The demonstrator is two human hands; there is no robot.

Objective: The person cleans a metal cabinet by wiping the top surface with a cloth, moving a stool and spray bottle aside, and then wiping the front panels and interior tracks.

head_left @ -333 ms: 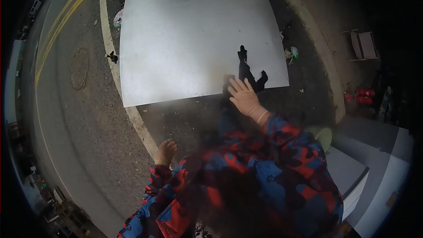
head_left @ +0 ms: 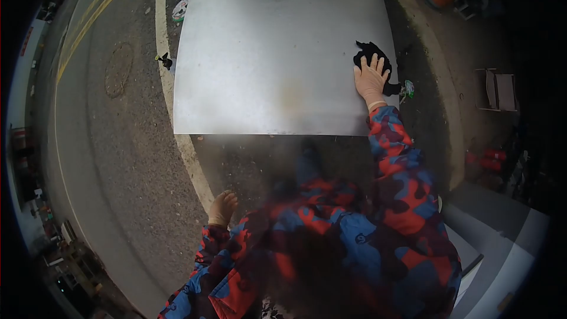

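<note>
While fingers spread, black cloth [head_left: 374,54] lies under right grip [head_left: 371,80].

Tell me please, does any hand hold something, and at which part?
The right hand presses flat on a black cloth lying on the grey metal sheet, covering its near part; no closed grip is visible. The left hand hangs free, holding nothing.

Black cloth [head_left: 372,53], grey metal sheet [head_left: 271,47]

No readable text, label, number or sign shows anywhere in view.
</note>
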